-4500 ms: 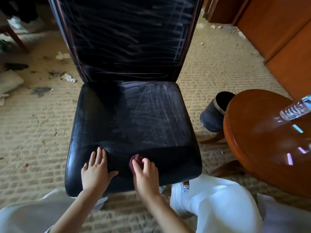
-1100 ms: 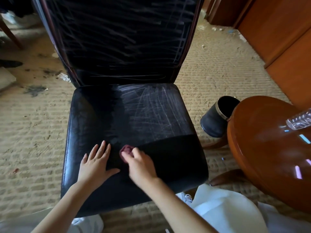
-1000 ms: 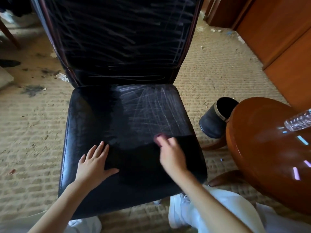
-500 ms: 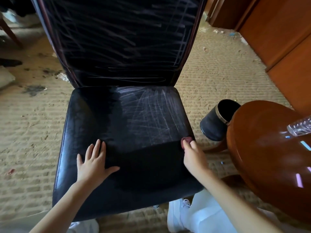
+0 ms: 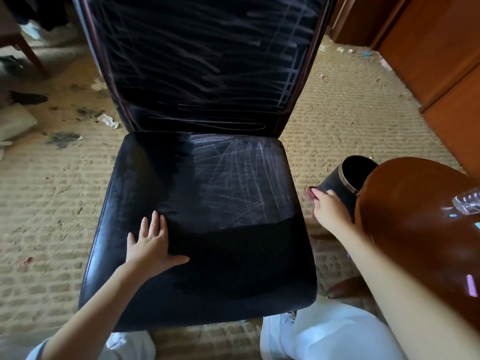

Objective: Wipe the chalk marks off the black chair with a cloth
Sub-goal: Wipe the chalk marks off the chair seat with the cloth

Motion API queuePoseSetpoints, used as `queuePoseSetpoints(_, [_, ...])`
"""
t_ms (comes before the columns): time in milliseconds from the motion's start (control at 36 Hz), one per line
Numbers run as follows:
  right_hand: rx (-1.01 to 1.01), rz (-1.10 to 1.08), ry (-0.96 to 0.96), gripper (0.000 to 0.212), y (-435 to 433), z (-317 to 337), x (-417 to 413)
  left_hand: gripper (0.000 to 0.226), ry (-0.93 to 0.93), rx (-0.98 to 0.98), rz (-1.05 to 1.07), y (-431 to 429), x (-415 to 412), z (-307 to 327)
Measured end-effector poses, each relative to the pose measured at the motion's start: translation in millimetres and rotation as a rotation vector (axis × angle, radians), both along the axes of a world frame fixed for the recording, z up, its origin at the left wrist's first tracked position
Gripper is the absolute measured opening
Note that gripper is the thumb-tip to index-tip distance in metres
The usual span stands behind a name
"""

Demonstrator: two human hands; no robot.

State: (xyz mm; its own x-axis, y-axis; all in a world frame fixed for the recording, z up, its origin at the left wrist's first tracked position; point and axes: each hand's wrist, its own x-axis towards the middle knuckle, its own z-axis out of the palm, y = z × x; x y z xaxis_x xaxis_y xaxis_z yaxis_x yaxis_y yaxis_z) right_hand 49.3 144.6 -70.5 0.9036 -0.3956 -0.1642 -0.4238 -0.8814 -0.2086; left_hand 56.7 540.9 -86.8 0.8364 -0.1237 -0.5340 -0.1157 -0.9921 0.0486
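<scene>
The black chair [image 5: 233, 268] fills the middle of the view. White chalk streaks cover its backrest [image 5: 202, 63] and the far right part of the seat; the near strip and left side of the seat are dark. My left hand [image 5: 152, 241] rests flat on the seat's near left, fingers straight. My right hand [image 5: 328, 210] is off the seat's right edge, over the carpet, gripping a small dark red cloth [image 5: 311, 191] that pokes out past the fingertips.
A black bin [image 5: 340, 183] lies tipped just right of my right hand. A round wooden table [image 5: 420, 229] with a plastic bottle [image 5: 467, 203] stands at the right. Wooden cabinets [image 5: 441, 61] line the far right. Scraps litter the carpet [image 5: 52, 203].
My right hand swept the cloth rightward across the seat and has now gone past its right edge. The left hand stayed pressed on the seat.
</scene>
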Motion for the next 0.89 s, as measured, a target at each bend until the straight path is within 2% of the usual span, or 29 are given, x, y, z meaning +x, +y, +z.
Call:
queuePoseSetpoints(111, [0.077, 0.002, 0.076, 0.037, 23, -32, 6, 0.120, -0.055, 0.034, -0.012, -1, -3, -2])
queuePoseSetpoints(194, [0.092, -0.018, 0.023, 0.045, 39, -54, -12, 0.119, -0.102, 0.046, -0.017, 1, -5, -2])
queuePoseSetpoints(306, [0.003, 0.225, -0.004, 0.052, 68, -51, -58, 0.119, -0.130, 0.030, -0.013, 1, -6, -3])
queuePoseSetpoints(472, [0.079, 0.605, 0.074, 0.061, 114, -40, -107, 0.120, -0.069, -0.001, -0.002, 2, -1, 0])
queuePoseSetpoints(528, [0.073, 0.666, 0.010, 0.058, 106, -32, -100, 0.120, -0.067, -0.015, -0.001, 3, 0, 0])
queuePoseSetpoints(611, [0.117, 0.481, -0.011, 0.016, 83, -16, -75, 0.120, -0.068, -0.024, -0.001, 4, -1, 0])
queuePoseSetpoints(639, [0.115, 0.373, -0.036, 0.012, 70, -15, -62, 0.120, -0.069, -0.025, -0.001, 4, -2, -1])
queuePoseSetpoints(722, [0.062, 0.155, -0.079, 0.039, 34, -9, -23, 0.120, -0.073, -0.020, -0.005, 4, -2, -1])
queuePoseSetpoints(778, [0.071, 0.067, -0.041, 0.042, 20, -1, -2, 0.120, -0.084, -0.008, -0.012, 5, -3, -2])
queuePoseSetpoints(889, [0.083, 0.069, 0.010, 0.041, 24, -19, 16, 0.120, -0.098, -0.004, -0.003, 4, -4, -4])
